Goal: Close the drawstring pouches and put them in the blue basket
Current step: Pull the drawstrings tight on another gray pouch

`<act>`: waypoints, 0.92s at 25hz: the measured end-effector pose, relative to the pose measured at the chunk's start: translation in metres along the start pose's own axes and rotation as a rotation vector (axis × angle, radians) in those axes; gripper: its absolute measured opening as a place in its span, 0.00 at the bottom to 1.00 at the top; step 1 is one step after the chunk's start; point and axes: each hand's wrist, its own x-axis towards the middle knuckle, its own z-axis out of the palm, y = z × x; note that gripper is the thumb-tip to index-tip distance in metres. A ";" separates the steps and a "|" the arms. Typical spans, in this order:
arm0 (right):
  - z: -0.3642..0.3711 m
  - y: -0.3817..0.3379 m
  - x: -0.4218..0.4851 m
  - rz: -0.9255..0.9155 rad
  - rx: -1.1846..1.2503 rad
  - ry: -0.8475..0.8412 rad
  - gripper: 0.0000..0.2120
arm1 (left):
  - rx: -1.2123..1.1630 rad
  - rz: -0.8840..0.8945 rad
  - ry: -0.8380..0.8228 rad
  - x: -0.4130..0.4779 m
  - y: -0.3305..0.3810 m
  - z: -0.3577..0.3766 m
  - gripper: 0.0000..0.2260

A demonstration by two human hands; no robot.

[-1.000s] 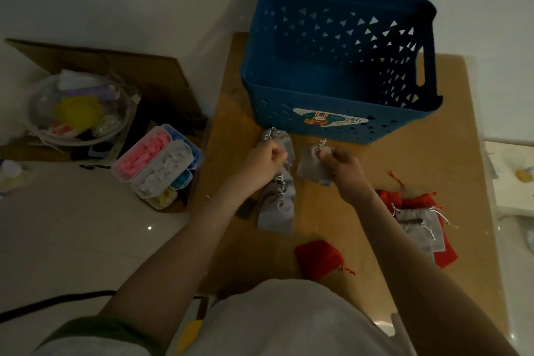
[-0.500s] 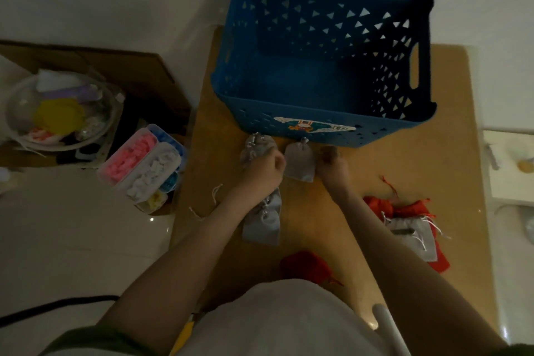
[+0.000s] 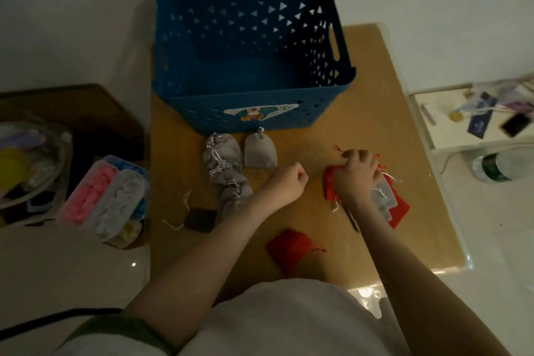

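Observation:
The blue basket [image 3: 248, 101] stands empty at the far side of the brown table. In front of it lies a closed grey pouch [image 3: 260, 150], beside a row of several grey pouches [image 3: 224, 170]. My left hand [image 3: 284, 182] hovers in a fist over the table's middle and holds nothing. My right hand [image 3: 358, 176] is down on a pile of red and grey pouches [image 3: 397, 205] at the right, its fingers curled over the far edge of a red pouch [image 3: 329, 179]. Another red pouch [image 3: 289, 247] lies close to my body.
A small dark square [image 3: 200, 220] with white string lies at the table's left edge. Off the table to the left stand a compartment box [image 3: 107, 202] with pink and white pieces and a clear bowl. A bottle [image 3: 502, 166] and clutter are at the right.
Both hands have let go of the grey pouch, which now lies in front of the basket. My right hand moved right onto the pile; my left hand drew back to the middle.

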 end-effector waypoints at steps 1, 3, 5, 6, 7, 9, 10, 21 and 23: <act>-0.003 0.010 -0.004 0.082 0.024 0.067 0.24 | 0.007 0.011 -0.011 -0.003 0.001 0.005 0.09; -0.005 0.028 -0.011 0.228 0.125 0.089 0.28 | 0.004 0.012 -0.031 -0.008 0.000 0.013 0.09; -0.003 0.041 -0.017 0.302 0.191 0.040 0.31 | 0.000 0.006 -0.043 -0.015 -0.002 0.018 0.09; -0.002 0.046 -0.018 0.313 0.195 0.017 0.30 | 0.000 0.003 -0.042 -0.019 -0.004 0.019 0.08; -0.002 0.049 -0.019 0.304 0.205 -0.024 0.27 | -0.002 0.006 -0.033 -0.022 -0.008 0.020 0.08; -0.003 0.048 -0.020 0.210 0.279 -0.206 0.20 | -0.022 0.005 -0.013 -0.033 -0.014 0.016 0.08; -0.004 0.045 -0.021 0.161 0.338 -0.286 0.17 | -0.042 -0.006 -0.003 -0.038 -0.018 0.013 0.09; -0.047 -0.039 -0.050 -0.355 0.838 -0.560 0.05 | -0.343 -0.230 0.067 -0.080 -0.033 -0.024 0.33; -0.049 -0.058 -0.058 -0.389 0.892 -0.652 0.07 | -0.516 -0.254 0.123 -0.087 -0.027 -0.033 0.35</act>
